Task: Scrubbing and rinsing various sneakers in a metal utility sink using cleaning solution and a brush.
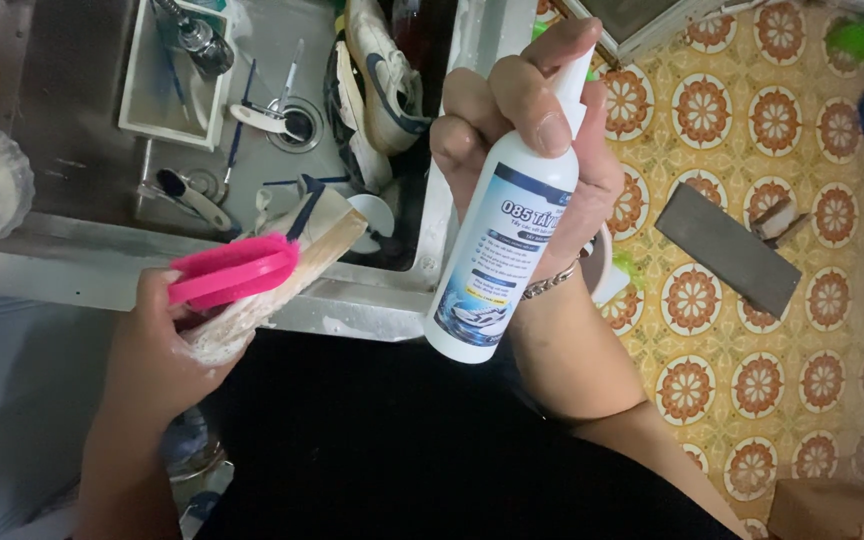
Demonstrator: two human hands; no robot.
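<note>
Two hands were busy; the right hand (532, 130) wrapped its fingers round the bottle (497, 250), forefinger on the nozzle, ready to press; the left hand (157, 350) gripped a brush (232, 272) against a pale shoe (277, 280), tilted up toward the nozzle.

Spray bottle (497, 260): nozzle end hidden behind fingers of the right hand (527, 120). Left hand (157, 355) covers the lower end of the pink brush (232, 272) and the pale shoe piece (282, 280) under it. Sneaker (382, 75) in the sink (272, 60) cut off by the top edge; green object (862, 35) top right too blurred to identify.
</note>
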